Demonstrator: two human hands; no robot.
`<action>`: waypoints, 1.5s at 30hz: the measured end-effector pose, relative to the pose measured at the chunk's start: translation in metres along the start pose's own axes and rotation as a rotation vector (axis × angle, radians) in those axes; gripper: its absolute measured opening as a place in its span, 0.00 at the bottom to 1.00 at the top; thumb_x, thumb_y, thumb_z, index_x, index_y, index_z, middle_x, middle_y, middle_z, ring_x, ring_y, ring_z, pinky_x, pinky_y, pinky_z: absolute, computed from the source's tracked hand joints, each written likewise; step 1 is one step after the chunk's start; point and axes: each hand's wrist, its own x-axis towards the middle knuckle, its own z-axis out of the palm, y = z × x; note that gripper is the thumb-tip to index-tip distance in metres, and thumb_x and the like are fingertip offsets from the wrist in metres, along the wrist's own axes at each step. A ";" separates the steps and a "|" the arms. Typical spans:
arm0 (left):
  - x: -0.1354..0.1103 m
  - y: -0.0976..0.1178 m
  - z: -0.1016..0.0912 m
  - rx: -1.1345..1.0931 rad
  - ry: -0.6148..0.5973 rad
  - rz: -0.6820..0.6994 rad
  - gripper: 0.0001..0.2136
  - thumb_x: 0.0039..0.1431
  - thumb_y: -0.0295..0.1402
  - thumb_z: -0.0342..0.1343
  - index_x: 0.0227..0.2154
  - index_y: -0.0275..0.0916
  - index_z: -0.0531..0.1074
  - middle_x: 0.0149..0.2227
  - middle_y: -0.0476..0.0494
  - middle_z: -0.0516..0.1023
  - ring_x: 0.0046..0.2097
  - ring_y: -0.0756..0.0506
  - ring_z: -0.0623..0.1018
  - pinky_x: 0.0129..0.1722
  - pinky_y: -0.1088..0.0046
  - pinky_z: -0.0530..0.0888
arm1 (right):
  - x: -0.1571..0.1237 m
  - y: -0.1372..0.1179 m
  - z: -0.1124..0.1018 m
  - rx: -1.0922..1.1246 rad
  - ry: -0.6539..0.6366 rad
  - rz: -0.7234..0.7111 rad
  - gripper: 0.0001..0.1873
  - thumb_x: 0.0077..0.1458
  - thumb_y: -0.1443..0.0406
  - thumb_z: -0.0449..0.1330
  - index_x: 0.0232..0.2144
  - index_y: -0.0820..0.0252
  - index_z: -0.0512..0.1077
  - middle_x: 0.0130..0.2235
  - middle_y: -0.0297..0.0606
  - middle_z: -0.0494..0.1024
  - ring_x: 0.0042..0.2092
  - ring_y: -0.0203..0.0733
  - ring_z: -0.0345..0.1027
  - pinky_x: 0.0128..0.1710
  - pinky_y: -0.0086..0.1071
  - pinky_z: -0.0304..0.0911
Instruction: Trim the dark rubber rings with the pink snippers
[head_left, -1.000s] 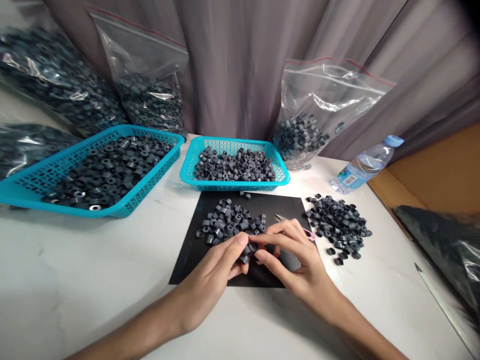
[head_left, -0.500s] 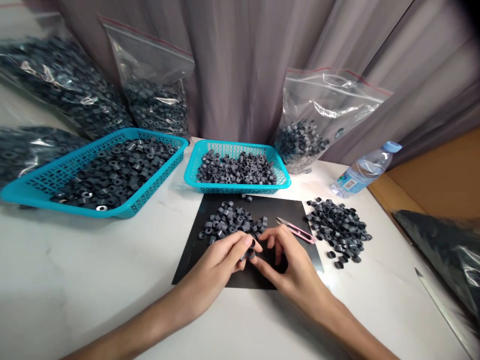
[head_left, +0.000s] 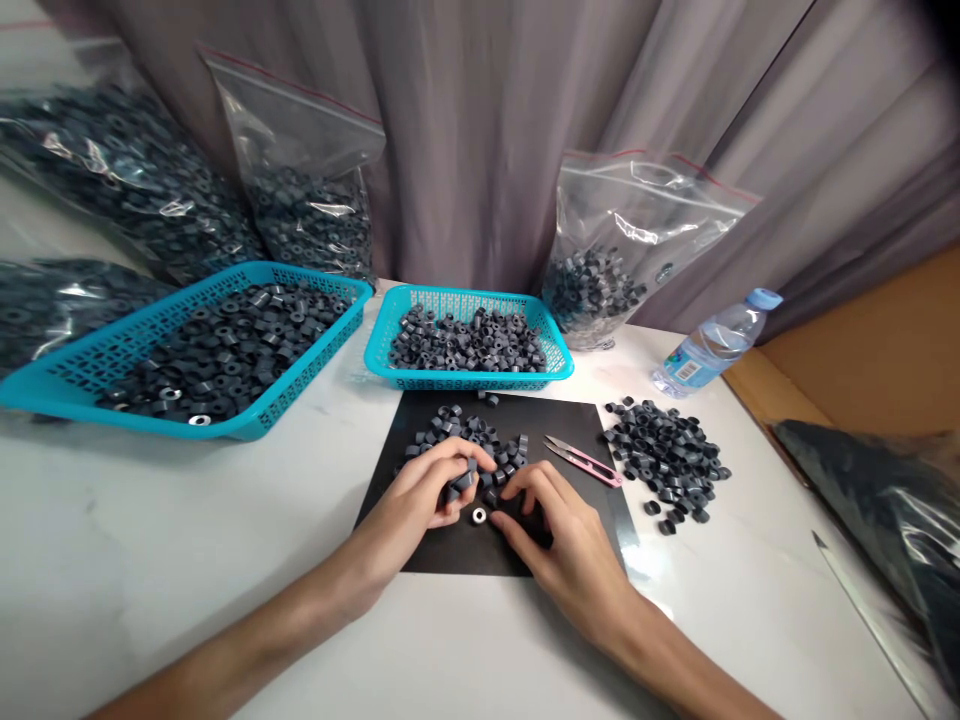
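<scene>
My left hand (head_left: 429, 490) is closed around a few small dark grey plastic rings (head_left: 460, 482), just above the black mat (head_left: 439, 552). Between the hands a single silver-white ring (head_left: 479, 516) lies flat on that mat. My right hand (head_left: 559, 520) is beside it, thumb and forefinger curved but apart, with nothing visible between them; the thumb tip is close to the silver ring. A loose pile of grey rings (head_left: 469, 428) spreads over the mat behind my fingers. Pink-handled thread snips (head_left: 583, 462) rest to the right of the pile.
Two turquoise baskets (head_left: 469, 381) (head_left: 255, 425) hold many grey rings. Another pile of dark rings (head_left: 666, 455) lies right of the mat, near a water bottle (head_left: 716, 345). Zip bags of rings (head_left: 307, 215) (head_left: 592, 285) stand along the curtain. A pointed strip (head_left: 862, 610) lies far right.
My hands have drawn apart from each other. The left has shifted left with rings in its fingers, and a silver ring now shows on the mat between them.
</scene>
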 end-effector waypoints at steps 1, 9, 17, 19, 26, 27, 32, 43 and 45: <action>0.000 0.002 0.001 -0.028 0.000 0.005 0.10 0.60 0.36 0.48 0.34 0.39 0.73 0.27 0.52 0.64 0.27 0.51 0.61 0.28 0.77 0.59 | -0.001 -0.002 0.001 -0.001 0.014 -0.006 0.05 0.63 0.66 0.57 0.41 0.54 0.66 0.41 0.36 0.69 0.36 0.38 0.67 0.34 0.31 0.64; 0.000 0.007 0.001 -0.272 -0.060 -0.040 0.12 0.62 0.38 0.49 0.28 0.36 0.69 0.25 0.54 0.58 0.23 0.54 0.53 0.20 0.79 0.52 | -0.005 -0.007 0.014 -0.214 0.009 -0.097 0.10 0.64 0.66 0.55 0.47 0.51 0.70 0.47 0.42 0.65 0.38 0.41 0.66 0.31 0.33 0.66; -0.001 -0.002 -0.002 -0.299 -0.131 -0.056 0.10 0.65 0.39 0.50 0.33 0.38 0.69 0.28 0.53 0.61 0.25 0.55 0.58 0.19 0.81 0.52 | -0.003 -0.008 0.003 0.047 0.132 -0.094 0.07 0.65 0.67 0.53 0.43 0.55 0.71 0.44 0.42 0.69 0.39 0.39 0.69 0.35 0.32 0.68; -0.001 -0.002 -0.003 -0.267 -0.176 -0.058 0.09 0.65 0.38 0.51 0.36 0.38 0.70 0.29 0.51 0.64 0.26 0.54 0.60 0.20 0.80 0.52 | -0.003 -0.009 0.000 0.128 0.209 -0.092 0.07 0.65 0.68 0.54 0.42 0.56 0.72 0.43 0.41 0.71 0.37 0.37 0.70 0.32 0.30 0.67; -0.002 -0.004 -0.004 -0.251 -0.285 -0.095 0.12 0.65 0.41 0.51 0.38 0.38 0.72 0.32 0.48 0.68 0.28 0.53 0.59 0.21 0.78 0.51 | -0.002 -0.012 -0.006 0.266 0.244 -0.115 0.12 0.64 0.70 0.55 0.46 0.56 0.74 0.41 0.40 0.76 0.37 0.37 0.72 0.32 0.30 0.69; -0.002 -0.005 -0.003 -0.260 -0.287 -0.102 0.12 0.65 0.41 0.51 0.38 0.37 0.72 0.32 0.48 0.68 0.28 0.53 0.59 0.22 0.78 0.51 | -0.002 -0.012 -0.007 0.266 0.233 -0.120 0.13 0.64 0.70 0.55 0.47 0.55 0.75 0.41 0.40 0.76 0.38 0.38 0.72 0.33 0.30 0.70; -0.003 -0.010 -0.001 -0.286 -0.260 -0.149 0.12 0.64 0.42 0.53 0.38 0.38 0.70 0.31 0.48 0.70 0.28 0.53 0.62 0.22 0.78 0.53 | -0.002 -0.008 -0.008 0.195 0.176 -0.153 0.19 0.65 0.72 0.53 0.52 0.50 0.73 0.42 0.41 0.72 0.42 0.40 0.70 0.37 0.32 0.70; -0.005 -0.006 -0.001 -0.102 -0.326 -0.113 0.13 0.64 0.44 0.51 0.36 0.38 0.69 0.32 0.48 0.69 0.30 0.52 0.66 0.24 0.76 0.55 | -0.006 -0.007 -0.008 -0.016 0.168 -0.225 0.18 0.62 0.74 0.55 0.52 0.54 0.70 0.41 0.41 0.74 0.40 0.43 0.67 0.36 0.35 0.66; -0.006 -0.004 -0.002 -0.094 -0.323 -0.114 0.13 0.65 0.44 0.51 0.36 0.38 0.69 0.32 0.48 0.69 0.30 0.52 0.66 0.25 0.75 0.56 | -0.006 -0.008 -0.009 -0.010 0.178 -0.227 0.17 0.62 0.74 0.56 0.51 0.54 0.70 0.41 0.41 0.74 0.40 0.43 0.67 0.36 0.35 0.66</action>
